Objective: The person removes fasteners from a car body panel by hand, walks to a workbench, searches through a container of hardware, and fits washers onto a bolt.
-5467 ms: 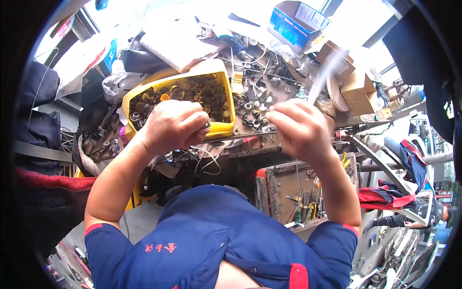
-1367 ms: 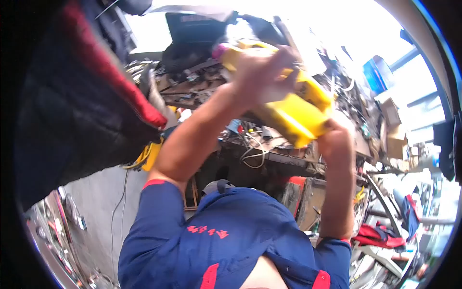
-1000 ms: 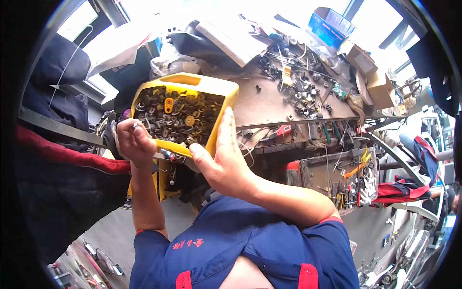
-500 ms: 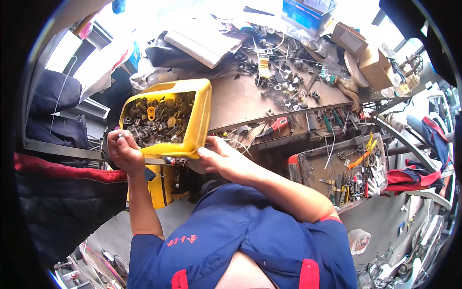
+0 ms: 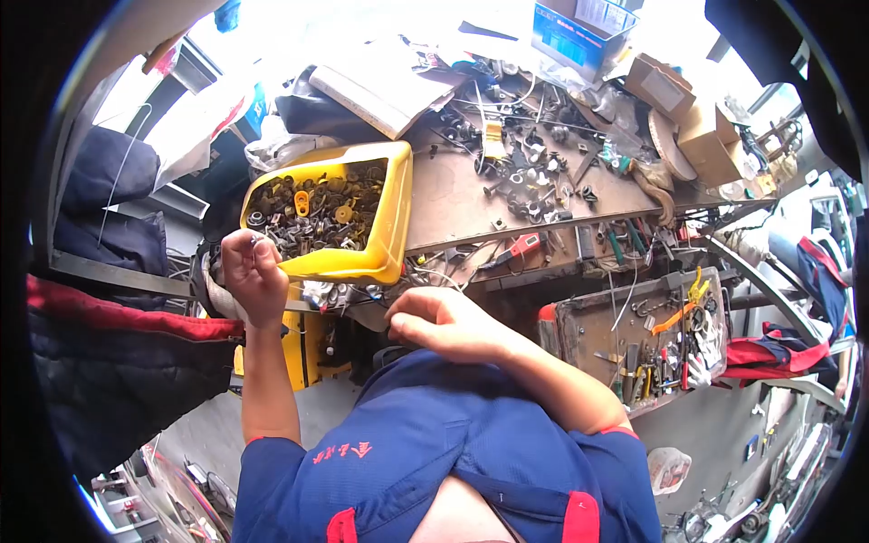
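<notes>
A yellow plastic bin, full of small dark fasteners and clips, sits tilted on the left end of the workbench. At its near left corner is my left hand, raised with fingers curled and pinched around a small shiny piece too small to name. My right hand hovers in front of the bench edge, below the bin and apart from it, fingers loosely bent and nothing visible in them. Among the dark pieces in the bin lie an orange-yellow clip and a round yellowish piece.
Loose clips and fasteners lie scattered over the workbench. Cardboard boxes and a blue box stand at the back. A tool tray holds pliers and screwdrivers at the right. A dark jacket hangs at the left.
My right hand has let go of the bin's near right corner and drawn down toward my body. My left hand stays raised, its fingers still curled. The bin appears slightly farther right in view.
</notes>
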`<state>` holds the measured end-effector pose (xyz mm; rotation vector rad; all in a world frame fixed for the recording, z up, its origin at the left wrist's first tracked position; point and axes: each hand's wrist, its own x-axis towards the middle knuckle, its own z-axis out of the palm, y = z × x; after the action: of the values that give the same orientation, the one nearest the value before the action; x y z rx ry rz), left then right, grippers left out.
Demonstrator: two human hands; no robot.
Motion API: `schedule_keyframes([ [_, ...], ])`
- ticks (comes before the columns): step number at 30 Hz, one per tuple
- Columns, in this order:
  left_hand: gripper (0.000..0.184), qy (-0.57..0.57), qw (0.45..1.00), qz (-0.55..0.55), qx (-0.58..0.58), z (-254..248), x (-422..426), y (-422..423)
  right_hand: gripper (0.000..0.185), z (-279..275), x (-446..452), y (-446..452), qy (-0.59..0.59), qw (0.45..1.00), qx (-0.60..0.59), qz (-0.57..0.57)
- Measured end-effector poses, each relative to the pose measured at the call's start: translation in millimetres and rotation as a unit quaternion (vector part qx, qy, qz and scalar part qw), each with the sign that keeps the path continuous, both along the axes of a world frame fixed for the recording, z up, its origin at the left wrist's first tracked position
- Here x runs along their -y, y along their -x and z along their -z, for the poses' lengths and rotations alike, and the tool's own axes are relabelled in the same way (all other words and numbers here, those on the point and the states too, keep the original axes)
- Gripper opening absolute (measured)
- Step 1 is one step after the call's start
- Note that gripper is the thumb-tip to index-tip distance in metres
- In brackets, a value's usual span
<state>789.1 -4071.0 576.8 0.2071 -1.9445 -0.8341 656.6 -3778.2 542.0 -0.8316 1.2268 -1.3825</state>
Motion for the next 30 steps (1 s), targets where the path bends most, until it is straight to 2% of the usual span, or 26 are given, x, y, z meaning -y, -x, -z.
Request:
schedule_keyframes([
  [1,0.013,0.023,0.999,-0.036,0.012,-6,-8,0,0.028,-7,-7,-1,0.037,0.999,0.005,-0.002],
  [2,0.013,0.241,0.964,-0.105,0.024,-19,-12,0,0.028,-16,-12,-2,0.074,0.997,0.009,-0.002],
  [4,0.014,0.280,0.959,-0.054,0.006,-34,-41,0,0.031,-29,-16,-7,0.153,0.987,0.001,0.040],
  [6,0.018,0.279,0.956,0.078,0.052,-56,-88,8,0.025,-51,-17,-13,0.181,0.977,0.074,0.088],
  [8,0.020,0.302,0.939,0.138,0.090,-55,-112,14,0.023,-45,-17,-18,0.190,0.969,0.101,0.123],
  [9,0.025,0.264,0.947,0.150,0.105,-51,-117,13,0.023,-43,-16,-19,0.195,0.964,0.113,0.140],
  [10,0.022,0.265,0.946,0.145,0.119,-49,-121,13,0.022,-47,-19,-17,0.155,0.968,0.130,0.151],
  [12,0.019,0.318,0.927,0.146,0.135,-51,-126,15,0.021,-41,-19,-19,0.153,0.964,0.105,0.190],
  [15,0.018,0.361,0.910,0.136,0.149,-51,-133,10,0.022,-39,-24,-17,0.095,0.972,0.115,0.181],
  [17,0.017,0.364,0.908,0.132,0.159,-55,-135,9,0.018,-40,-25,-12,0.121,0.971,0.128,0.164],
  [19,0.027,0.343,0.916,0.144,0.153,-57,-133,10,0.018,-27,-23,-5,0.150,0.967,0.101,0.177],
  [21,0.032,0.346,0.919,0.130,0.136,-68,-124,11,0.008,-29,-28,4,0.116,0.946,0.193,0.234],
  [22,0.024,0.360,0.921,0.094,0.115,-70,-115,13,0.003,-29,-31,15,0.110,0.923,0.247,0.273],
  [24,0.020,0.283,0.953,0.027,0.110,-61,-99,26,0.012,-22,-43,55,0.084,0.930,0.164,0.317],
  [26,0.022,0.201,0.974,0.013,0.107,-42,-91,36,0.018,-14,-45,103,0.077,0.926,-0.026,0.368],
  [27,0.023,0.232,0.968,-0.005,0.096,-38,-94,38,0.022,-19,-42,124,0.043,0.911,-0.196,0.361],
  [28,0.025,0.263,0.961,-0.028,0.083,-34,-98,42,0.027,-26,-34,145,0.012,0.868,-0.362,0.341],
  [30,0.024,0.270,0.959,-0.062,0.051,-25,-94,53,0.037,-35,-15,177,-0.046,0.817,-0.482,0.315],
])
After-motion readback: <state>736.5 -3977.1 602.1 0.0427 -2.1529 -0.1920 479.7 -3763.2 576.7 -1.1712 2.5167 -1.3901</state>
